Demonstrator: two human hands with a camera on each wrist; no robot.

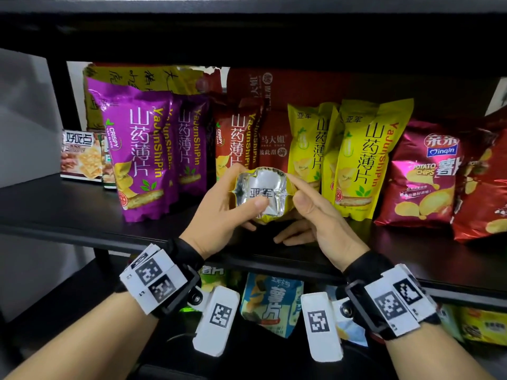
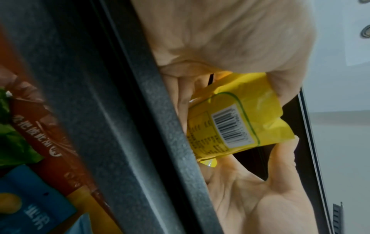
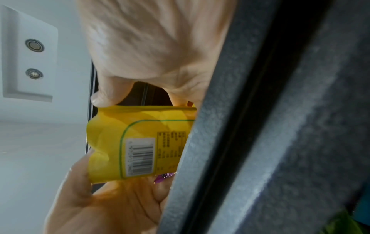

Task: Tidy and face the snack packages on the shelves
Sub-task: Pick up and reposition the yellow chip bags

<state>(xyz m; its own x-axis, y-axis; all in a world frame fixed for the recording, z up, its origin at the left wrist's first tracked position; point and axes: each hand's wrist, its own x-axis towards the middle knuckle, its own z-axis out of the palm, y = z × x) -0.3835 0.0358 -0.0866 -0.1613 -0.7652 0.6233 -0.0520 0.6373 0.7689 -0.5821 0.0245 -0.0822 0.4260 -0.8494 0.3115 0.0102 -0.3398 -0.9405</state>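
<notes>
**Yellow pack held at shelf edge**

The yellow pack point(image 1: 260, 194), its silver end printed 亚军, sits at frame centre, grasped by the left hand point(image 1: 219, 212) and right hand point(image 1: 315, 215) over the shelf point(image 1: 68, 215) front lip. Behind stand purple bags point(image 1: 140, 157) reading YaJunShiPin; bare shelf lies at left.

A crinkled yellow foil snack bag point(image 3: 128, 142) with a white barcode label is sitting between two hands, the right hand point(image 3: 112, 207) gripping below it, just left of the dark grey shelf edge point(image 3: 250, 126).
</notes>
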